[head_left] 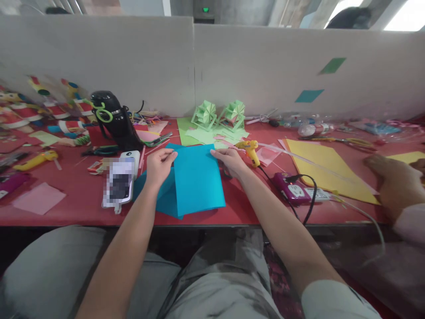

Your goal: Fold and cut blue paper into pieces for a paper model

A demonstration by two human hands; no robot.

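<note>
A folded sheet of blue paper [199, 181] stands a little tilted over the red tabletop in front of me, its upper part between my two hands. My left hand [159, 165] is closed, thumb and fingers pinched at the sheet's upper left edge. At the upper right corner, my right hand [230, 160] grips the same sheet, its thumb on the front and its other fingers mostly hidden behind. More blue paper [165, 195] lies beneath and to the left. A yellow hot glue gun [249, 150] rests just beyond my right hand.
A phone [121, 179] and a black bottle [114, 119] stand left. Two green paper models [219, 115] are at the back by the partition [133, 57]. Right are a purple power strip [292, 189] with cables, yellow paper [328, 168] and another person's hand [395, 181].
</note>
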